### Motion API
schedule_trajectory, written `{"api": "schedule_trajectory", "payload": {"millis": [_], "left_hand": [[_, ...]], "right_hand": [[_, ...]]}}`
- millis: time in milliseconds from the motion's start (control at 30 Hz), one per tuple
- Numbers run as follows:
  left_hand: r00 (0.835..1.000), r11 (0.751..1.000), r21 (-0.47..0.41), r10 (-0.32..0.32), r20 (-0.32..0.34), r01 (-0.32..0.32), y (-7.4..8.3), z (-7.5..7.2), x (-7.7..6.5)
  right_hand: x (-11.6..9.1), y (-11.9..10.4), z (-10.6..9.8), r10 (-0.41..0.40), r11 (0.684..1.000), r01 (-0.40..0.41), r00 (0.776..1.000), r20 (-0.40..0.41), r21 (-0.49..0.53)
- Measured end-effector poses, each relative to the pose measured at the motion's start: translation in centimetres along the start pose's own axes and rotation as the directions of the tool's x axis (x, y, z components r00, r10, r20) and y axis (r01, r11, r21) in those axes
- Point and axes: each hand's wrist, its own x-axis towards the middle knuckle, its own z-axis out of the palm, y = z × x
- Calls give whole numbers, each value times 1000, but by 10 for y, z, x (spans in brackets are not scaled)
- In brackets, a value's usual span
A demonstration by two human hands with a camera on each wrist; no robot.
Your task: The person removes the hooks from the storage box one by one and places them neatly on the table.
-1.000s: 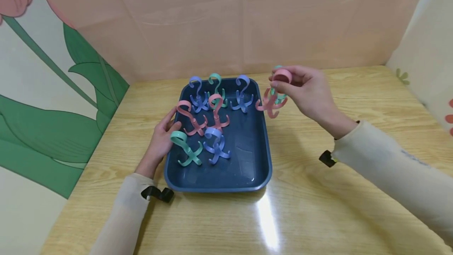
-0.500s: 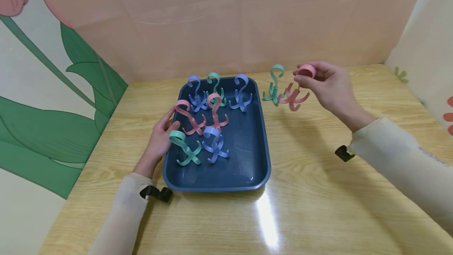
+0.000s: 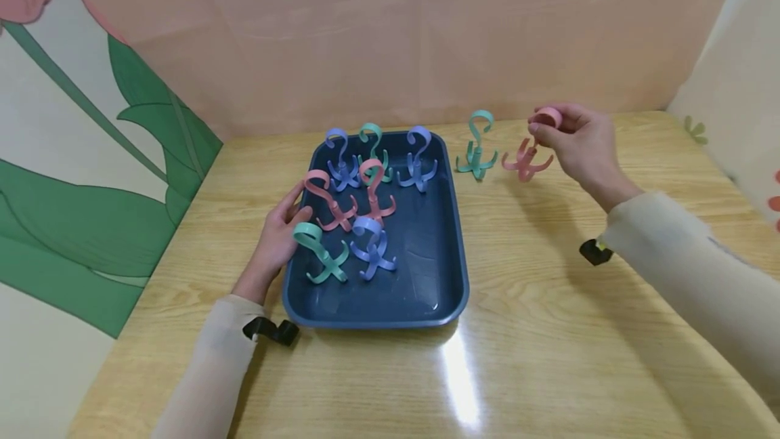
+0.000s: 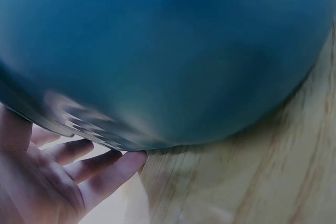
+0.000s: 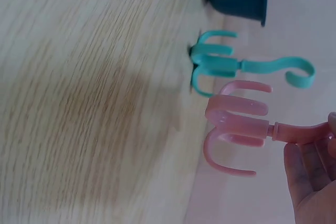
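Observation:
My right hand [image 3: 585, 144] pinches the curved top of a pink rotating hanger hook [image 3: 527, 161], prongs downward; whether its base touches the table I cannot tell. Beside it on its left, a green hook [image 3: 477, 154] stands upright on the table. My left hand [image 3: 277, 242] holds the left side of a dark blue tray [image 3: 426, 324]. Its thumb lies over the rim, and in the left wrist view its fingers [image 4: 113, 179] rest along the outer wall. Inside the tray are several more hooks, among them a blue one [image 3: 417, 164], a pink one [image 3: 332, 208] and a green one [image 3: 326, 259].
The tray stands on a wood-grain table [image 3: 536, 358]. A pink covering [image 3: 414, 39] rises along the table's back edge. On the left is a panel with a leaf and flower print [image 3: 67, 236]; a pale panel [image 3: 737, 87] borders the right.
My right hand has carried the pink hook to the right, away from the tray and past the green hook, which now shows fully. My left hand stays at the tray.

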Motion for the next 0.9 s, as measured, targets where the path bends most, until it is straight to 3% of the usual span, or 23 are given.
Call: {"api": "schedule_trajectory", "payload": {"millis": [367,667,900], "left_hand": [[1000,1000,-4,6,-7,-6,-2,1,2],[998,998,-12,63,-23,-63,-7,1,4],[998,998,-4,67,-20,-67,-9,0,5]], "right_hand": [[23,13,0,63,997,-66,996,-61,-36],[36,20,4,116,978,-137,984,-136,-156],[40,22,13,113,981,-140,975,-192,-133]]}}
